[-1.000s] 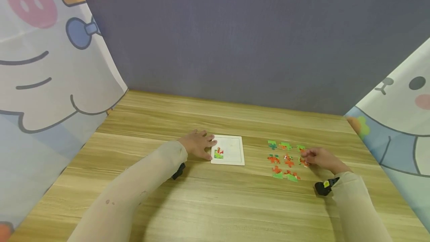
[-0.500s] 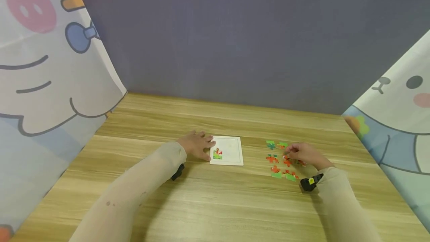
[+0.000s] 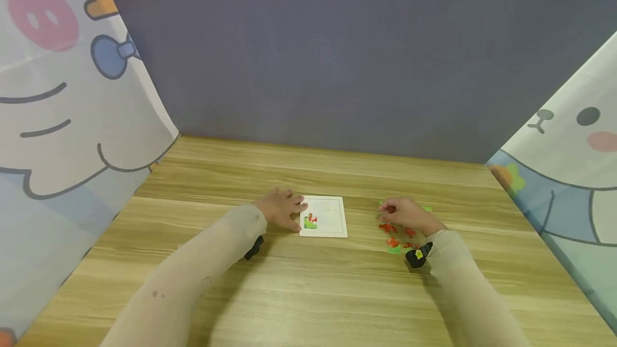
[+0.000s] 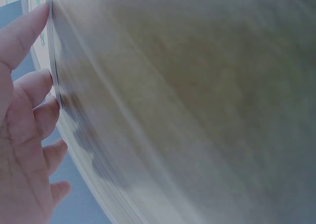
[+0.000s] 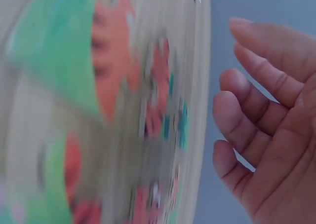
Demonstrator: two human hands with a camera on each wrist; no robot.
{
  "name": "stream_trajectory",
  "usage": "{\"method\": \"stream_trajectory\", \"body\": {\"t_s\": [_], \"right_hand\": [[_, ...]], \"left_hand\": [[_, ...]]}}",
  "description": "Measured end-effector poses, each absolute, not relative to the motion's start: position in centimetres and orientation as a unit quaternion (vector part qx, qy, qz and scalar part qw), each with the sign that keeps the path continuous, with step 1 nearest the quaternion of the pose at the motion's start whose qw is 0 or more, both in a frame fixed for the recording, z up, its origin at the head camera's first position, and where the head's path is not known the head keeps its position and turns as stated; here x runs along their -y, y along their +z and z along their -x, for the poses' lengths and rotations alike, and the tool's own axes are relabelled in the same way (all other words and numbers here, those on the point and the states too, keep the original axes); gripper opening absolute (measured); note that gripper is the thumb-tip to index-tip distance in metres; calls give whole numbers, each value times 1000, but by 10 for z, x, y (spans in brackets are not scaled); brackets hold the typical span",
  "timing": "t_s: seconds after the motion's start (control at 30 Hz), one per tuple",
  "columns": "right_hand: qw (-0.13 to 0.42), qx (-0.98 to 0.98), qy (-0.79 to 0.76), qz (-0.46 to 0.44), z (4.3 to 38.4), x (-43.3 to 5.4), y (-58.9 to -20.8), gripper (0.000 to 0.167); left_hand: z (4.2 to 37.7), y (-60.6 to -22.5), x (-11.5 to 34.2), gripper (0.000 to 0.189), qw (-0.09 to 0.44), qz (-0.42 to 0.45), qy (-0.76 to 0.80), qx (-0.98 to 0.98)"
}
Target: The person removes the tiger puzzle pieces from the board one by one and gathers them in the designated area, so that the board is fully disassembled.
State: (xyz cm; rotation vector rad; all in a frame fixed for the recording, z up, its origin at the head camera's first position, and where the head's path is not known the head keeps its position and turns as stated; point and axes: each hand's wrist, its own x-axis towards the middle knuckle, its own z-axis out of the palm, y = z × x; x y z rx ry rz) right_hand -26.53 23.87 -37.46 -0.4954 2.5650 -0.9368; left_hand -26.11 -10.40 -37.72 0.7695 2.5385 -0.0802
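Note:
In the head view my left hand [image 3: 281, 209] rests with spread fingers at the left edge of a white square puzzle tray [image 3: 332, 224]. The left wrist view has its fingertips right at the tray's edge [image 4: 56, 71]. One green and red jigsaw piece [image 3: 310, 222] lies in the tray's near left corner. My right hand [image 3: 405, 214] hovers over a group of loose jigsaw pieces [image 3: 393, 245], hiding some of them. Its fingers are loosely bent in the right wrist view, with nothing visible between them. Below lies a green and orange striped jigsaw piece [image 5: 106, 51].
A wooden table [image 3: 308, 293] bears everything. Behind it rises a dark grey panel [image 3: 308, 58]. Cartoon-printed cloths [image 3: 53, 133] stand at both sides. Each wrist carries a small black camera [image 3: 418, 255].
My right hand has moved left across the loose pieces, from their right side to their left side. The left hand has stayed at the tray; the head view has shifted slightly.

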Motion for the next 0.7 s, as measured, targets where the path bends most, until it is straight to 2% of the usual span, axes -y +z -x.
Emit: {"method": "stream_trajectory", "body": {"t_s": [0.43, 0.7], "right_hand": [[121, -914, -278, 271, 270, -192, -378, 20], [121, -899, -260, 330, 275, -163, -383, 20]], "left_hand": [[263, -376, 105, 74, 246, -284, -25, -926], [263, -377, 106, 73, 242, -282, -15, -928]]}}
